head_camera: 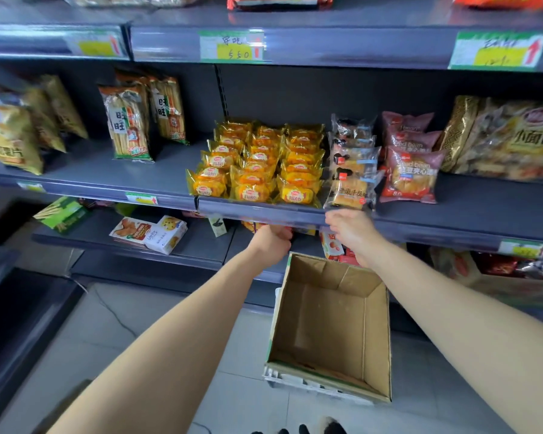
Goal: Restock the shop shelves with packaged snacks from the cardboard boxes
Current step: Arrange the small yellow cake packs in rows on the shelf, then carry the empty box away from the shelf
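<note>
Shelf (107, 178), one box (333, 324), one held packet (350, 192)

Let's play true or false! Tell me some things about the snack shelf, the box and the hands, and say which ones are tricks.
1. The cardboard box has no snack packs in it. True.
2. The yellow packs stand in three rows on the middle shelf. True.
3. The right hand holds a red pack. False: it holds the clear bread pack.
4. The left hand is inside the box. False: it is up at the shelf's front edge.
5. The box sits on the top shelf. False: it sits low, below both hands.
</note>
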### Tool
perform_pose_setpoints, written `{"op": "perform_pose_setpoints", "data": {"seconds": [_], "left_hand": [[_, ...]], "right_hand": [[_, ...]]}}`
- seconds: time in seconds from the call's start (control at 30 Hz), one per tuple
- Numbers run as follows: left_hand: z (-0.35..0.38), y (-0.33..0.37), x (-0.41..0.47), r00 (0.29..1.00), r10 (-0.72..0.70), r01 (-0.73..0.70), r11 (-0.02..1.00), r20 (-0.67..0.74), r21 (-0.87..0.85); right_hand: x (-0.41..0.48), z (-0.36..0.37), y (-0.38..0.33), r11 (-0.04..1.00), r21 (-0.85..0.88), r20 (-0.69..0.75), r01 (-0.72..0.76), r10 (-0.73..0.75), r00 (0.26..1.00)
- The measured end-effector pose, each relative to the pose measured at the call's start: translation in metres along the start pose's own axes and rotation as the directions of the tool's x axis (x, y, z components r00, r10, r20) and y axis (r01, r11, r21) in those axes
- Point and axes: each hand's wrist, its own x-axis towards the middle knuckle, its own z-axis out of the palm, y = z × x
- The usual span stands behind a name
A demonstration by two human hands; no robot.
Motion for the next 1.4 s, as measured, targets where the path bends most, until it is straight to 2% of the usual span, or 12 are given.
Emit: {"op": "perform_pose_setpoints", "data": {"seconds": [0.37, 0.57, 0.77, 0.9, 1.03, 1.2, 1.4], "left_hand": [[0.025, -0.037, -0.027, 0.988, -0.137, 0.142, 0.988, 0.066, -0.068], [0.077, -0.068, -0.031, 0.98, -0.193, 0.189, 0.978, 0.046, 0.093], [0.12, -0.101, -0.025, 0.952, -0.306, 0.297, 0.915, -0.013, 0.273], [0.135, -0.117, -0.015, 0.939, -0.343, 0.337, 0.893, -0.034, 0.298], [0.139, -0.13, -0.003, 0.937, -0.344, 0.349, 0.919, -0.057, 0.182], [0.142, -0.139, 0.005, 0.923, -0.368, 0.37, 0.929, -0.113, -0.002], [0.123, -0.134, -0.008, 0.908, -0.403, 0.402, 0.915, -0.117, -0.034]], "right_hand": [[-0.05, -0.015, 0.072, 0.985, -0.075, -0.027, -0.155, 0.154, 0.988], [-0.062, -0.034, 0.123, 0.94, -0.175, -0.051, -0.294, 0.289, 0.956], [-0.056, -0.044, 0.177, 0.853, -0.318, -0.121, -0.413, 0.396, 0.91], [-0.043, -0.04, 0.203, 0.813, -0.326, -0.145, -0.483, 0.462, 0.875], [-0.028, -0.036, 0.225, 0.776, -0.391, -0.144, -0.495, 0.479, 0.866], [-0.018, -0.034, 0.242, 0.746, -0.383, -0.247, -0.545, 0.486, 0.838], [-0.018, -0.032, 0.218, 0.75, -0.447, -0.239, -0.487, 0.425, 0.873]]}}
